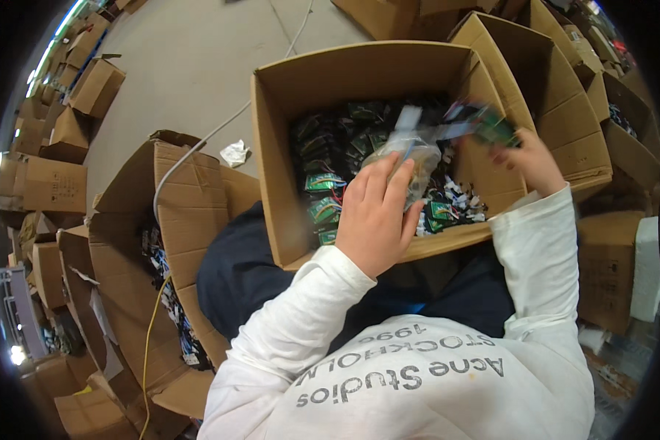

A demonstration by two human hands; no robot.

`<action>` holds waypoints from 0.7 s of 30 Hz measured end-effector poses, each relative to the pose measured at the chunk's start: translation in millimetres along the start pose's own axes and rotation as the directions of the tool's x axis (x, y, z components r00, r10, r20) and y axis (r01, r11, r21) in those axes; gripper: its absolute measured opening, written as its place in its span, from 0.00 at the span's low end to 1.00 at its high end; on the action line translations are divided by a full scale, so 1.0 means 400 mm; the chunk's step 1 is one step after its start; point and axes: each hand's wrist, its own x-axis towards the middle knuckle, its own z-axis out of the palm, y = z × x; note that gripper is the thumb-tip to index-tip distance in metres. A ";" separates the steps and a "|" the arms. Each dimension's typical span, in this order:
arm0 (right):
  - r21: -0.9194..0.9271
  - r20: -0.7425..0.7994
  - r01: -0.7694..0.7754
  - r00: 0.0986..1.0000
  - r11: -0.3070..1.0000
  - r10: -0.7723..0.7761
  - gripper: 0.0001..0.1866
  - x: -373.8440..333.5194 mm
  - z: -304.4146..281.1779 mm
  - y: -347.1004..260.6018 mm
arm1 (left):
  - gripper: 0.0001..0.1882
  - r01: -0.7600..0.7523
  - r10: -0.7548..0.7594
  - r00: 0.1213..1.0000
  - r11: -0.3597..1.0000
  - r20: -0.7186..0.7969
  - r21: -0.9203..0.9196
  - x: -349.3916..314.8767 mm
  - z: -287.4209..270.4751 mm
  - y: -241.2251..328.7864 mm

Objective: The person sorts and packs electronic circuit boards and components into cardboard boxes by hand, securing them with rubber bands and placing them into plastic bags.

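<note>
White long-sleeved top point(433, 381) came closest, 1 of, w/ dark print across it, and below it 1 pr. of dark trousers point(231, 260), knees spread, prob. so the open carton point(374, 70) could sit up close and both arms reach over its near wall. L hand point(378, 209) lay across 1 clear plastic bag point(427, 158), fingers spread on top, seemingly to steady it; I couldn't tell if they'd closed round it, bc. the underside was hidden. R hand point(529, 163), by the carton's right wall, had its fingers closed on the end of 1 green circuit board point(495, 126), approx., as it was badly blurred; the end hold prob. left the rest of it free. Bag and board were both over the carton's inside, the board to the right of the bag. Down in the carton: dark packed pieces point(348, 136), too many to count, min. 3 green boards point(323, 210) showing along the left, plus a loose heap of white connectors point(458, 198), no. unclear. Just beside, on the person's left, stood 1 tall carton point(191, 191) holding tangled wiring point(172, 308), w/ 1 yellow cable point(148, 352) hanging at it. Further out, 1 grey cable point(231, 117) crossed the floor point(191, 73) near 1 crumpled white scrap point(235, 152). Farthest left, stacked cartons point(55, 183), several, count uncertain.
</note>
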 end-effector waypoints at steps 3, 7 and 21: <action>0.617 -0.223 0.087 0.972 0.782 0.068 0.24 0.061 -0.078 0.083 | 0.26 0.017 -0.013 0.997 0.998 0.078 -0.062 -0.007 -0.016 0.007; 0.908 -0.284 0.180 0.928 0.377 0.241 0.31 0.118 -0.054 0.110 | 0.18 0.009 0.013 0.909 0.999 0.416 -0.050 -0.051 0.019 0.024; -0.402 0.406 0.414 0.880 0.817 -0.246 0.23 0.246 0.524 0.360 | 0.18 -0.115 -0.007 0.697 0.986 0.717 0.122 -0.179 0.101 0.044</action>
